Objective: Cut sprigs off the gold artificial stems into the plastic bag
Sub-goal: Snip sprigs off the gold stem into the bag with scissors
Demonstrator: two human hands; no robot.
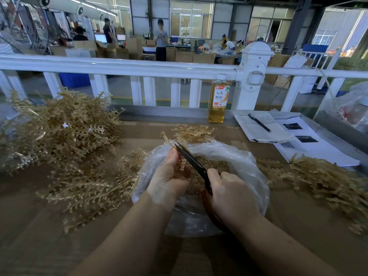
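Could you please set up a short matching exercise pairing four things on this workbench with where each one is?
Things:
1. scissors
2. drink bottle
3. pen
4. big pile of gold stems

Places:
A. lying on the open notebook
B. on the table's left side
C. held in the right hand over the plastic bag
D. standing by the white railing

Pairs: 1-C, 2-D, 3-A, 4-B

Bare table [310,226] strip near right and near left, gold stem heaps [59,134] crowding left and right [326,180], plastic bag [247,166] at centre, bottle [218,100], papers [310,144] and white railing [119,66] blocking far edge
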